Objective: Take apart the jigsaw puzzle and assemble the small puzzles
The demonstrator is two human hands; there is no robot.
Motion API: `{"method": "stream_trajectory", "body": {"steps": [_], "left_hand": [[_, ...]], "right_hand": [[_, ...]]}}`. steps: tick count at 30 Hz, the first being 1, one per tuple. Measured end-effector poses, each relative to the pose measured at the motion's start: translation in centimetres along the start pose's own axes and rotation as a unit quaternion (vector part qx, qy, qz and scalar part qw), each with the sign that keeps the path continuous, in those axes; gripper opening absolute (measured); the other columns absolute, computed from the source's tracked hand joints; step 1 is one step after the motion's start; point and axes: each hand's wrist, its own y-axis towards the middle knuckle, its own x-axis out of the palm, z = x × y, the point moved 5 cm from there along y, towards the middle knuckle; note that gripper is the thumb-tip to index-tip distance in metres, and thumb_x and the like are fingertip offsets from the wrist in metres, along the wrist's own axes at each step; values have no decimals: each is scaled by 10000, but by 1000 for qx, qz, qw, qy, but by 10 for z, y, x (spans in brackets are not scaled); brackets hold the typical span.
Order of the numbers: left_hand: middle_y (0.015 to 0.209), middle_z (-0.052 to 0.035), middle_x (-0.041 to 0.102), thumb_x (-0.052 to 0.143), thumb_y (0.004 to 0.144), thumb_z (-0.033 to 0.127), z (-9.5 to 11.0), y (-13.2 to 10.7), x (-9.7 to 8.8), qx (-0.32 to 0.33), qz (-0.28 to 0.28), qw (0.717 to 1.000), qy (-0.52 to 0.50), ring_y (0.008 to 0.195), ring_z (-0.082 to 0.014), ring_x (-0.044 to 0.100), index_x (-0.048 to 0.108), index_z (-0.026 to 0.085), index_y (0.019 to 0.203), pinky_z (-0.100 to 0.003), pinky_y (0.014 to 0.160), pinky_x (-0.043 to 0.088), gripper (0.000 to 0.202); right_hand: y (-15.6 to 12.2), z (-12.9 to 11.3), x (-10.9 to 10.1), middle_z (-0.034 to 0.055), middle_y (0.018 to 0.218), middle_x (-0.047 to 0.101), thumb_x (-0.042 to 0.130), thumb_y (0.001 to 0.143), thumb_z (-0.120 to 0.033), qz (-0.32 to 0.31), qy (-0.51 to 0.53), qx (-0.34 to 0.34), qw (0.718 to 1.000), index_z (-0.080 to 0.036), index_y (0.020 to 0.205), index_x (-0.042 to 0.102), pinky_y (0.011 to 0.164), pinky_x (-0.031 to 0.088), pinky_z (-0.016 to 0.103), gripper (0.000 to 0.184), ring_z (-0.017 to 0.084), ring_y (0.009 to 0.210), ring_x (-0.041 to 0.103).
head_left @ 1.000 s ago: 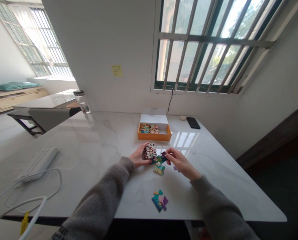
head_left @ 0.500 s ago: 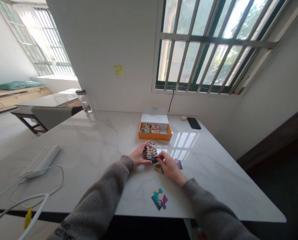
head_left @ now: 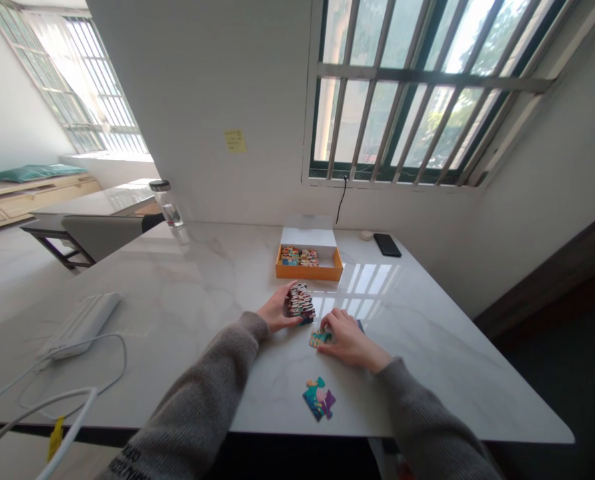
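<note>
At the middle of the head view, the left hand (head_left: 277, 313) held the stack (head_left: 301, 303) of puzzle pieces on edge, thumb on its near side and fingers on its far side. To its right, the right hand (head_left: 348, 339) was curled narrowly over a teal and yellow piece (head_left: 319, 338) on the table (head_left: 257, 400); whether it gripped the piece I could not tell. Past the right hand's knuckles showed a dark corner (head_left: 360, 325) of something mostly hidden. Nearer the wearer than both hands lay a loose piece (head_left: 319, 399), teal and purple. Beyond the left hand stood the open orange box (head_left: 309, 273), partly filled with pieces. Farther beyond the right hand lay a phone (head_left: 387, 245).
</note>
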Motion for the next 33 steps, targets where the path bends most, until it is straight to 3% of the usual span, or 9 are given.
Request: {"method": "stream_trajectory", "body": {"steps": [3, 7, 17, 19, 22, 24, 26, 30, 33], "left_hand": [[1421, -184, 419, 837, 654, 369, -1, 1, -1, -3, -8, 1000, 4, 1310, -350, 453, 266, 169, 1489, -519, 1142, 346, 1031], [1417, -190, 416, 866, 617, 396, 0, 1, -2, -9, -24, 1000, -14, 1321, -362, 439, 253, 171, 1497, -533, 1136, 345, 1096], [1374, -184, 448, 874, 576, 415, -2, 2, 1, 21, -19, 999, 16, 1299, -363, 457, 276, 161, 1488, -530, 1141, 333, 1120], [1362, -182, 458, 858, 600, 402, -2, 2, 1, 25, -17, 999, 33, 1284, -356, 468, 280, 157, 1483, -524, 1135, 342, 1083], [1364, -172, 461, 841, 624, 374, -1, 1, 2, 31, -17, 998, 44, 1282, -346, 468, 276, 168, 1483, -513, 1135, 343, 1048], [1356, -166, 466, 836, 628, 361, -1, 1, 2, 33, -16, 998, 44, 1279, -339, 470, 272, 174, 1484, -506, 1138, 339, 1042], [1349, -162, 468, 829, 633, 356, -2, 1, 2, 32, -15, 998, 46, 1276, -334, 472, 269, 175, 1485, -500, 1140, 336, 1036], [1358, -162, 457, 820, 645, 362, -2, 0, 2, 26, -21, 998, 50, 1282, -331, 467, 260, 175, 1487, -493, 1145, 332, 1029], [1354, -160, 463, 825, 635, 364, -1, 1, 2, 23, -19, 998, 47, 1276, -334, 472, 267, 178, 1485, -494, 1144, 333, 1034]], "right_hand": [[0, -5, -1, 23, 1037, 536, 748, 751, -287, -2, 49, -36, 998, -225, 1024, 515, 862, 429, 351, 365, 215, 979, 536], [3, -14, -6, 25, 1094, 500, 591, 871, -171, 42, 99, -104, 989, -247, 1113, 474, 896, 461, 322, 279, 179, 1000, 554], [21, -27, 7, 48, 1041, 468, 512, 883, -109, 139, 83, -131, 978, -258, 1156, 525, 827, 515, 331, 311, 183, 884, 564], [20, -18, 0, 40, 998, 498, 504, 893, -130, 151, 95, -124, 976, -256, 1190, 517, 828, 507, 333, 323, 183, 870, 564], [15, 13, -17, 14, 865, 521, 486, 904, -166, 156, 113, -66, 979, -224, 1157, 541, 791, 495, 329, 265, 173, 791, 554], [8, 38, -26, 12, 820, 520, 487, 894, -187, 123, 102, -22, 987, -203, 1039, 596, 774, 490, 329, 182, 171, 760, 548], [-2, 60, -34, 35, 879, 534, 526, 877, -230, 97, 92, 23, 991, -182, 1036, 619, 800, 492, 336, 190, 174, 783, 560], [-19, 74, -37, 93, 1083, 548, 700, 751, -292, 32, 63, 49, 996, -181, 1212, 600, 946, 463, 380, 485, 239, 1006, 557], [-26, 69, -33, 93, 1141, 531, 672, 746, -226, -3, 58, 33, 998, -195, 1311, 541, 1018, 422, 389, 581, 248, 1087, 533]]}}
